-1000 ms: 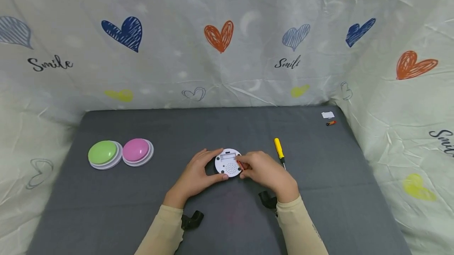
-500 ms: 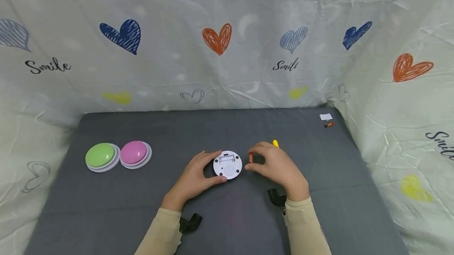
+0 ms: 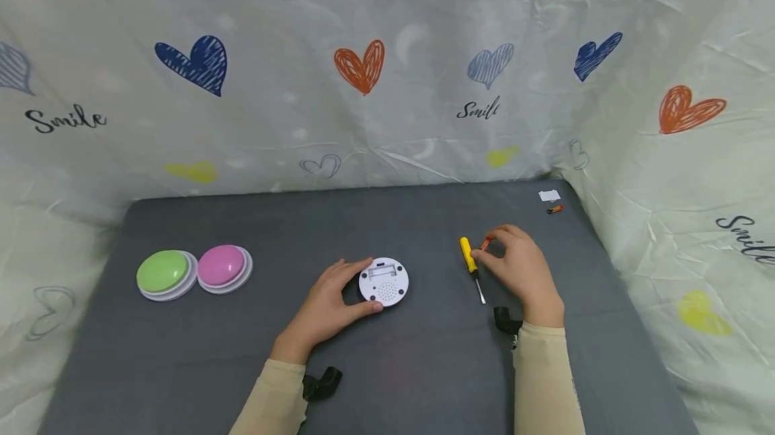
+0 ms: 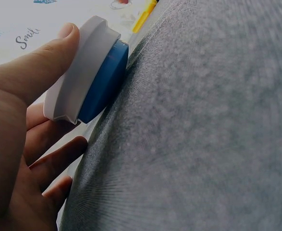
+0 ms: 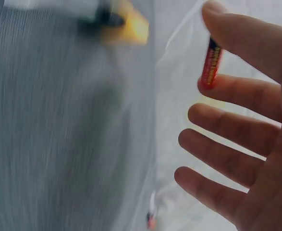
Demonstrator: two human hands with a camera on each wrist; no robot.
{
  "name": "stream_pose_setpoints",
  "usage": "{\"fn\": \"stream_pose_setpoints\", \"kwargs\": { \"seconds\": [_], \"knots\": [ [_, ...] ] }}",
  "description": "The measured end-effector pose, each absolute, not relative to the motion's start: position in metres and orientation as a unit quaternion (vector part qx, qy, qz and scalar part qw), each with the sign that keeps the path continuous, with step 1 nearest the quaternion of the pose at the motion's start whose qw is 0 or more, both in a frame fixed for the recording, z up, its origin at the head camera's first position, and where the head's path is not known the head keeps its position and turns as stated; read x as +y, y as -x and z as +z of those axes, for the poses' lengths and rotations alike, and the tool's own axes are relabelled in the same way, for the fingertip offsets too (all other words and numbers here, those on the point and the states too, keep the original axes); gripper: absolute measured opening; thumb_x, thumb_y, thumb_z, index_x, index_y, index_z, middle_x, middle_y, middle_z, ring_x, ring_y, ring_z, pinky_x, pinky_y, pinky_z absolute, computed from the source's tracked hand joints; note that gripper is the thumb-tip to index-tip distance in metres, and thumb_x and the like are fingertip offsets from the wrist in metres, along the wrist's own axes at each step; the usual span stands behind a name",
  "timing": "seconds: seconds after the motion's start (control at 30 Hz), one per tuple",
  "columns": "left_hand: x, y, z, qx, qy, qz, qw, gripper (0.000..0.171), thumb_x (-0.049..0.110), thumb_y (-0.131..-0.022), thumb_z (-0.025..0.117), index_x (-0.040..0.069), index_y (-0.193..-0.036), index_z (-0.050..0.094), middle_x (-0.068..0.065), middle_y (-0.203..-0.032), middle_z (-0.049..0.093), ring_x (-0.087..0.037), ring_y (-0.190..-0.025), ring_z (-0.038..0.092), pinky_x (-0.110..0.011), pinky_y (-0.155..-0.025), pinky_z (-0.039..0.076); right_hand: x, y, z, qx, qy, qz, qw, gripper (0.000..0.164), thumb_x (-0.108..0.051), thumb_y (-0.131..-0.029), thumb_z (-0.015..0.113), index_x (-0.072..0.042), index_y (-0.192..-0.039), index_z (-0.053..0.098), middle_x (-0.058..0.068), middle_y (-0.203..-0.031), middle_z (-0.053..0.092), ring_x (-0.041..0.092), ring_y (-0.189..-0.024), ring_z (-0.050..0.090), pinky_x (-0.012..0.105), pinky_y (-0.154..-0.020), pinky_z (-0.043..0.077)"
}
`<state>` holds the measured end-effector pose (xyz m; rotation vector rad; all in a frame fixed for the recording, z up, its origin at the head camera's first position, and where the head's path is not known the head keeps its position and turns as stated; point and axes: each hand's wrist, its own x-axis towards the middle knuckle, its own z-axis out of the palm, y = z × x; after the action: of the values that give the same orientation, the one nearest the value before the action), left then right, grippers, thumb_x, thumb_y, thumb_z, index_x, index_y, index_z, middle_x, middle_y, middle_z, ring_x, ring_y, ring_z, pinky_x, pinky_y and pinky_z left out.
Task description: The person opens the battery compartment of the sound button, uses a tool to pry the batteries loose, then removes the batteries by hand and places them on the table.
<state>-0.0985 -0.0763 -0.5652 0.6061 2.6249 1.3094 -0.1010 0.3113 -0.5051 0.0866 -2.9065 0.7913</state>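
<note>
A round white push-button device [image 3: 390,290] lies upside down on the table, its battery slot facing up with no battery in it. Its blue button [image 4: 105,83] faces the tabletop in the left wrist view. My left hand [image 3: 325,305] holds the device's left side between thumb and fingers. Off to the right, my right hand [image 3: 521,267] pinches a small red and black battery [image 5: 212,63] by its ends, between thumb and index finger, above the table. Just left of that hand lies a screwdriver [image 3: 468,255] with a yellow handle.
Two more buttons, one green [image 3: 162,271] and one pink [image 3: 221,265], stand at the table's left. At the far right corner lie a white cover piece [image 3: 549,195] and another battery [image 3: 555,209]. A heart-printed curtain [image 3: 272,85] hangs behind the table.
My right hand has lifted the battery away from the device and carried it right, past the screwdriver. The left hand still holds the device in place.
</note>
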Motion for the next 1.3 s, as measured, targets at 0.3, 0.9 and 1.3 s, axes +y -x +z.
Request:
{"fn": "stream_pose_setpoints", "kwargs": {
  "seconds": [0.3, 0.9, 1.3],
  "knots": [
    [-0.076, 0.099, -0.566, 0.874, -0.201, 0.436, 0.072, 0.089, 0.054, -0.085, 0.094, 0.028, -0.162, 0.057, -0.002, -0.162, 0.057, -0.045, -0.16, 0.032, -0.072, -0.123, 0.033, 0.375, 0.096, -0.523, -0.967, 0.058, 0.24, 0.053, 0.039, -0.045, -0.099, 0.082, -0.008, -0.109, 0.074, 0.02, -0.126, 0.068, 0.039, -0.112, 0.064, 0.062, -0.098, 0.053],
    [-0.077, 0.097, -0.568, 0.874, -0.198, 0.438, 0.071, 0.088, 0.055, -0.085, 0.093, 0.028, -0.161, 0.058, -0.003, -0.161, 0.057, -0.046, -0.159, 0.034, -0.073, -0.122, 0.033, 0.456, 0.114, -0.521, -0.975, 0.091, 0.198, 0.045, 0.041, -0.044, -0.101, 0.079, -0.003, -0.102, 0.071, 0.018, -0.096, 0.071, 0.036, -0.086, 0.064, 0.052, -0.076, 0.051],
    [-0.078, 0.098, -0.568, 0.873, -0.203, 0.438, 0.068, 0.088, 0.055, -0.084, 0.093, 0.029, -0.161, 0.058, -0.001, -0.161, 0.057, -0.047, -0.159, 0.034, -0.073, -0.122, 0.033, 0.469, 0.145, -0.523, -0.978, 0.127, 0.165, 0.013, 0.048, -0.049, -0.102, 0.076, -0.001, -0.1, 0.071, 0.02, -0.093, 0.072, 0.039, -0.083, 0.065, 0.054, -0.07, 0.051]
  ]
}}
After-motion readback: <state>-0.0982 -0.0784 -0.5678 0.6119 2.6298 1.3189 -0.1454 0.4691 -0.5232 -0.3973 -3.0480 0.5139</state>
